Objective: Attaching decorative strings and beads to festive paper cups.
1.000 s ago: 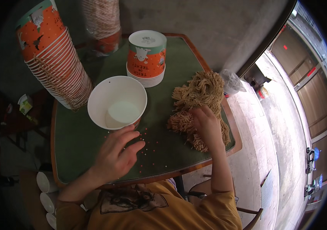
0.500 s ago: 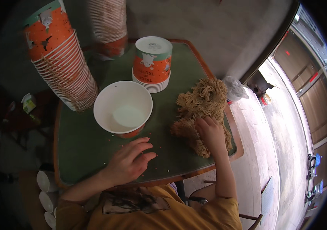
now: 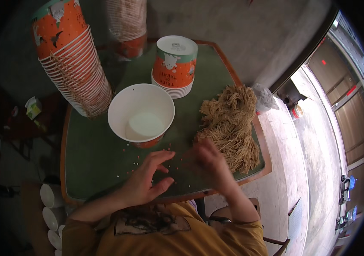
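My left hand (image 3: 145, 178) hovers over the near part of the table with thumb and fingers apart, nothing between them. Beyond it stands an upright paper bucket (image 3: 122, 106) with a white inside, its bottom bare. My right hand (image 3: 214, 164) is smeared by motion, between the bucket and a heap of tan strings (image 3: 235, 123). Whether its fingers hold any string cannot be made out. The strings lie in looped, loose bunches on the table's right side. Small red and white bits (image 3: 137, 163) are scattered near my left hand.
Behind the bucket sits a short upside-down stack of orange and green printed buckets (image 3: 174, 70). A tall leaning stack (image 3: 73, 55) with strings on it rises at left; a plastic-wrapped stack (image 3: 126, 25) stands behind. The green table (image 3: 90, 170) has a wooden edge. White cups (image 3: 51, 196) are lower left.
My right hand has come off the string heap and moved left toward the middle of the table. My left hand's thumb and fingers have spread wider.
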A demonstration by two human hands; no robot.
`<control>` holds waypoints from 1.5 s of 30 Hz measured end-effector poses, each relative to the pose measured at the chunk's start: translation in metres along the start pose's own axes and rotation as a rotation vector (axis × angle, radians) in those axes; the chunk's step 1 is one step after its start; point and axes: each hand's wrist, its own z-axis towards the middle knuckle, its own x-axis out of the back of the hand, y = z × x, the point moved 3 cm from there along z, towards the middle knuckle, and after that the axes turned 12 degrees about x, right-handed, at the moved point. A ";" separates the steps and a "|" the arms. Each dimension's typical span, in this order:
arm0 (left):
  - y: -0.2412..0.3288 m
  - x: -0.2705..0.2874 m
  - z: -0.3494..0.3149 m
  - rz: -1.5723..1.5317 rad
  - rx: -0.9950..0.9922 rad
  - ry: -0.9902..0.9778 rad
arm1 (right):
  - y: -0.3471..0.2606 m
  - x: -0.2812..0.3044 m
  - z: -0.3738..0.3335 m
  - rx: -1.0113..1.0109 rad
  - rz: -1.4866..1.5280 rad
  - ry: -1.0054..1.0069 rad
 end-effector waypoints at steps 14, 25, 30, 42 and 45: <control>-0.018 0.025 -0.034 -0.190 0.491 -0.092 | -0.011 -0.038 0.004 -0.079 0.424 0.009; -0.007 0.044 0.000 0.058 0.474 -0.013 | -0.004 -0.067 0.013 0.023 0.320 0.055; -0.007 0.045 0.004 0.028 0.506 -0.019 | -0.006 -0.071 0.021 0.035 0.291 0.095; 0.004 0.060 0.032 0.710 -0.099 0.240 | 0.013 -0.082 0.023 -0.063 0.114 0.410; 0.004 0.059 0.038 0.665 -0.082 0.240 | 0.018 -0.088 0.027 -0.036 0.081 0.450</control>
